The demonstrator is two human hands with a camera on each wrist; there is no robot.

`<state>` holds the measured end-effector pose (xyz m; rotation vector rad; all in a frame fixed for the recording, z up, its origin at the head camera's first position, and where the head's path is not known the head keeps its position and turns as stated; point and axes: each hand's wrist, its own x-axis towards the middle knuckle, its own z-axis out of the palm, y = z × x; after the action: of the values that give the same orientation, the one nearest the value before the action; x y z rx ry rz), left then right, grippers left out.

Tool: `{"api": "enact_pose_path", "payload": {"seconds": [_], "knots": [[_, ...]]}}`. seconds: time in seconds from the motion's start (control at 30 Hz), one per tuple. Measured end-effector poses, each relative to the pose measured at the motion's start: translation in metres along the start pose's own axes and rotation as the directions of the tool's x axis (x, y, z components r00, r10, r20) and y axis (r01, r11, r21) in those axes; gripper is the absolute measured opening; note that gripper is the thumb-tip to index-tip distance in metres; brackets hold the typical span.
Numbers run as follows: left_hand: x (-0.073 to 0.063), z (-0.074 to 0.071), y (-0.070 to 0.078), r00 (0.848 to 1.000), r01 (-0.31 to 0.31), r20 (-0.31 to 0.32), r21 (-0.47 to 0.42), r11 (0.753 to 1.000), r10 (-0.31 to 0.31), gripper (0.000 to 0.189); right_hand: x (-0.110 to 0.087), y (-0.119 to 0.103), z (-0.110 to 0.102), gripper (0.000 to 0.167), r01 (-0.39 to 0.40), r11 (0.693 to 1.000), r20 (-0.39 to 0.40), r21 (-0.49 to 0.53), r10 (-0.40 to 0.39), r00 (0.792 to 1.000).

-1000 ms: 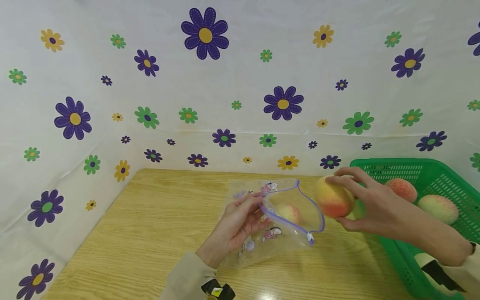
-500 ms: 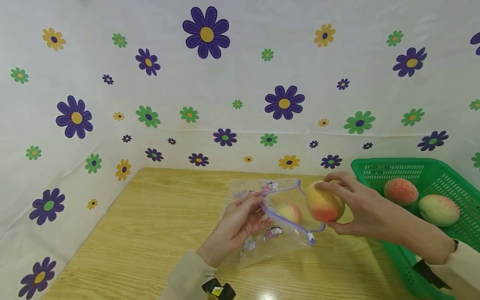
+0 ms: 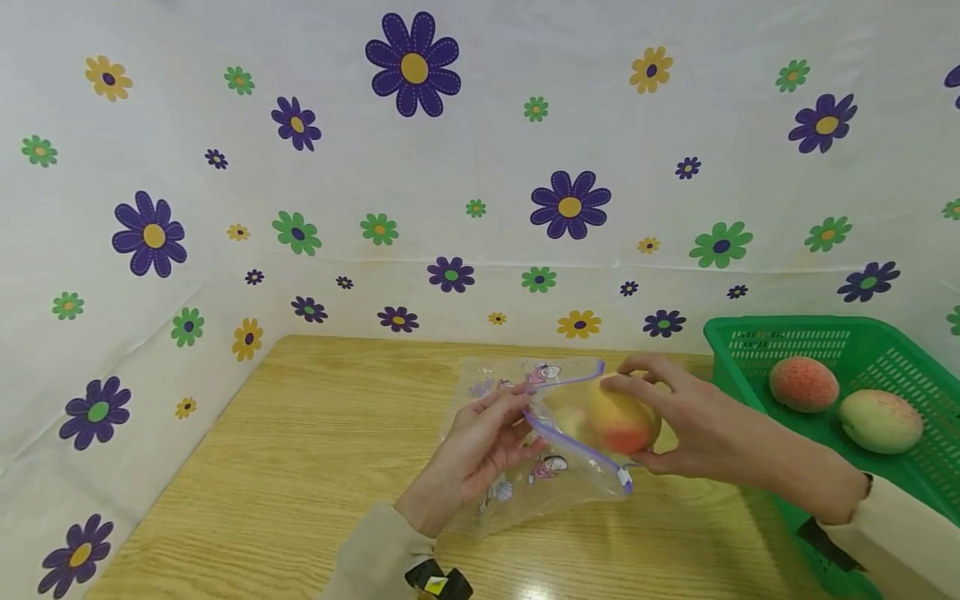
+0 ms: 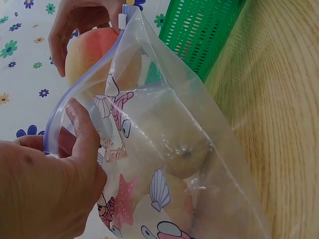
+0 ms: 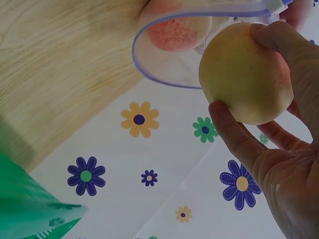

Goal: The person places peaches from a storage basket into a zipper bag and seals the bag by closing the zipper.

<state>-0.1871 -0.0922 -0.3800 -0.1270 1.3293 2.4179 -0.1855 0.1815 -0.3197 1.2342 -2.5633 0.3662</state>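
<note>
- White cloth (image 3: 337,192), creased and printed with purple, green and yellow flowers, hangs behind a table (image 3: 300,450) of pale, streaky wood grain.
- On the table, a bag (image 3: 558,462) of thin, cloudy film, shiny and crinkled, with sea-life drawings and a purple zip (image 5: 224,12) bearing a white slider (image 3: 623,476).
- Left hand (image 3: 480,446) pinches the edge of the bag's gaping mouth between thumb and fingers.
- Right hand (image 3: 693,417) has fingers and thumb spread wide round the peach (image 3: 622,417), gripping it.
- The peach is plump and smooth, yellow with a red-orange blush; it is at the bag's open mouth, partly seen through the film.
- More fruit (image 5: 179,37), red and speckled, shows inside the bag.
- To the right, a green basket (image 3: 791,343) with slotted walls holds a mottled red fruit (image 3: 804,384) and a longer, pale one (image 3: 881,422).
</note>
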Motion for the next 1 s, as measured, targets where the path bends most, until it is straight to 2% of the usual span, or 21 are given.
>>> {"api": "enact_pose_path", "payload": {"seconds": [0.3,0.5,0.67,0.87,1.0], "knots": [[-0.002,0.003,-0.001,1.000,-0.014,0.006,0.016,1.000,0.013,0.034,0.008,-0.006,0.009,0.078,0.040,0.997,0.064,0.059,-0.044,0.997],[-0.002,0.004,-0.002,0.999,-0.026,-0.019,0.040,0.999,0.027,0.031,0.012,-0.009,0.009,0.075,0.037,0.995,0.163,0.097,-0.052,0.985],[-0.003,0.004,-0.001,0.999,-0.024,-0.023,0.048,0.999,0.025,0.037,0.015,-0.013,0.007,0.074,0.038,0.994,0.204,0.105,-0.059,0.977],[-0.004,0.002,-0.001,1.000,-0.017,-0.023,0.058,0.998,0.019,0.040,0.018,-0.016,0.007,0.072,-0.008,0.993,0.219,0.115,-0.018,0.975],[-0.005,0.001,0.000,1.000,-0.013,-0.026,0.062,0.998,0.014,0.038,0.017,-0.015,0.009,0.068,-0.056,0.970,0.247,0.236,-0.005,0.969]]}}
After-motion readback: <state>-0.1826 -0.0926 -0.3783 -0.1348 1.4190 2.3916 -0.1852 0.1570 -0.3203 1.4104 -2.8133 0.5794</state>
